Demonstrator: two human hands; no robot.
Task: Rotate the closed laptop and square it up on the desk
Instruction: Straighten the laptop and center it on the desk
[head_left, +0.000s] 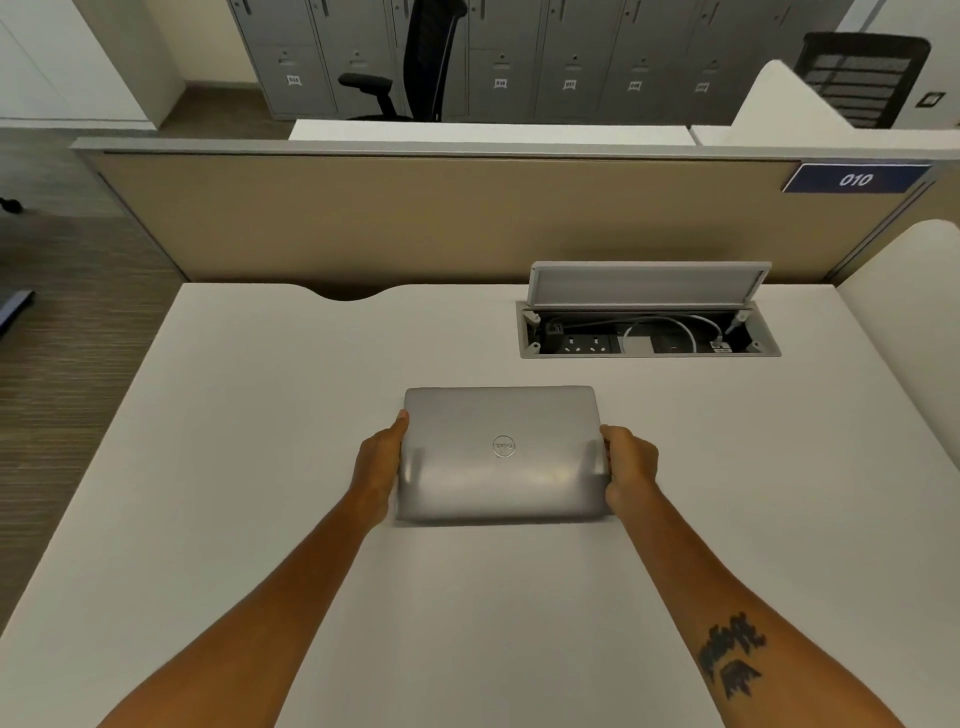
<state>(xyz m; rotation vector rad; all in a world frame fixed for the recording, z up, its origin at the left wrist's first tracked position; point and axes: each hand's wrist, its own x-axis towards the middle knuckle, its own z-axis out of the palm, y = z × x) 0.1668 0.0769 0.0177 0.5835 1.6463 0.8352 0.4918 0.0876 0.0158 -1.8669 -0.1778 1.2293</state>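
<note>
Gripping the short sides of the closed laptop, the left hand and the right hand hold it between them on the white desk. The left thumb lies along the laptop's left edge, with the fingers tucked out of sight under or beside it; the right hand is curled round the right edge in the same way. Both forearms reach in from the near edge of the desk, and the right forearm carries a dark tattoo whose shapes cannot be read.

The laptop is silver and lies near the middle of the desk, its long edges roughly in line with the desk's far edge. A round logo in the middle of the lid reads "DELL", seen upside down from this side. The near half of the lid looks smeared.

Beyond it, to the right, a cable box is sunk in the desk with its grey lid propped up; sockets and a looped white cable show inside. A tan partition runs behind the desk, and a blue sign at its right end reads "010". Farther back stand grey lockers with small number tags too small to read, and two black office chairs.
</note>
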